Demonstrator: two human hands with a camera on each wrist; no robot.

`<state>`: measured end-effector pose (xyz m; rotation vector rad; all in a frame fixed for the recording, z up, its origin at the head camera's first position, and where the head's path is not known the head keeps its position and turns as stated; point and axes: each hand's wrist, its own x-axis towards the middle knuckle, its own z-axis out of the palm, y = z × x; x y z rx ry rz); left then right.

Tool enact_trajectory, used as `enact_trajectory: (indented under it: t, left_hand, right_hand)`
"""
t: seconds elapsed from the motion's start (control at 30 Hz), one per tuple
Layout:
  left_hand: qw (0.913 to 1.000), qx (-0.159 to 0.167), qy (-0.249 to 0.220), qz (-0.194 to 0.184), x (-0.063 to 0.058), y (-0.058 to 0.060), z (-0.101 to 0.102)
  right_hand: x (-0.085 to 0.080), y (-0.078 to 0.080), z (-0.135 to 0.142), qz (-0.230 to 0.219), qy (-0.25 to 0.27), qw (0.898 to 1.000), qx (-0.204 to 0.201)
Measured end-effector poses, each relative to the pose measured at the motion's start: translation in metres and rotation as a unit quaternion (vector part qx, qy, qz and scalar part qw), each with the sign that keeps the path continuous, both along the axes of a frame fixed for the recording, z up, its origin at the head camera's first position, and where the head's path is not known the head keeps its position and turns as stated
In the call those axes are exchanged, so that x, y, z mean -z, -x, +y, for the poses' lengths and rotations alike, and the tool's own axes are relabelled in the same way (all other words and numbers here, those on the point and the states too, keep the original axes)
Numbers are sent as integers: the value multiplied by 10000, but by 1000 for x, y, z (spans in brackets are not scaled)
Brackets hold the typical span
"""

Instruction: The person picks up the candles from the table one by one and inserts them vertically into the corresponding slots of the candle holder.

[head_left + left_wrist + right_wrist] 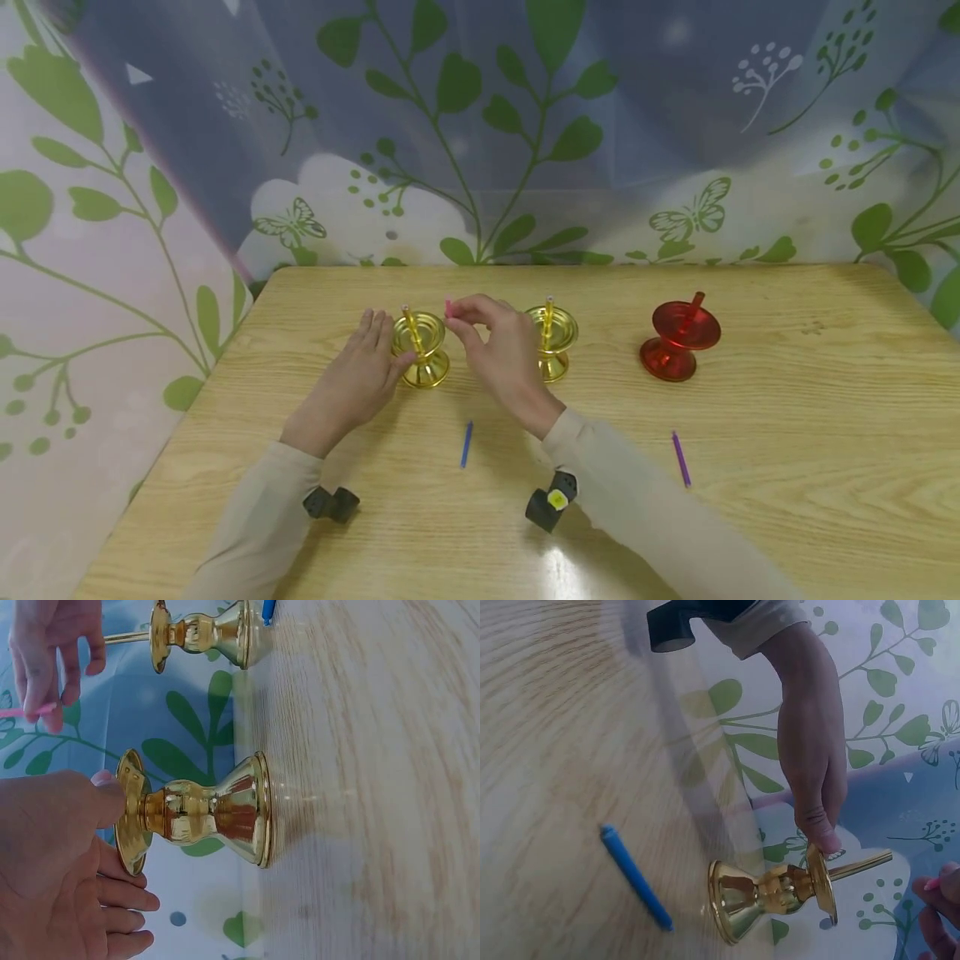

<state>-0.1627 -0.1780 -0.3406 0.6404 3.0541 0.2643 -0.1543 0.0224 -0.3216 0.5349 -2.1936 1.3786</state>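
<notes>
My left hand holds the left gold candle holder by its dish, the thumb at the near rim and the fingers straight along the left side. That holder stands upright on the table, a thin gold tube rising from the dish. Just right of the dish, my right hand pinches a thin pink candle between thumb and fingertips. In the left wrist view the pink candle shows apart from the holder. Behind my right hand, partly hidden, stands a second gold candle holder.
A red candle holder of the same shape stands farther right. Closer to me lie a blue candle and a purple candle on the wooden table. A leaf-patterned wall covering rises behind the table's far edge.
</notes>
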Motion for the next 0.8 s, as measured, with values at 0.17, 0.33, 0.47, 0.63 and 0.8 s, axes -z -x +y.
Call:
enact_trajectory:
  t: [0.17,0.33,0.47,0.63,0.8]
  left_hand:
    - [10000,-23,29,-28,1,3,-1]
    - [10000,-18,16,-50,0,2,-2]
    - [10000,-61,53,-53,1,2,-4]
    - [10000,-17,8,-39,2,1,-3]
    - [10000,53,-22,64,1,0,0]
  right_hand:
    - [-7,10,-11,-97,84,9999,-82]
    - [-9,16,-25,-459,311,9985,27]
    - [-5,21,-39,-578,447,9973,49]
    - [-1,27,-48,-523,377,9977,231]
    - [-1,30,-49,-301,203,9989,301]
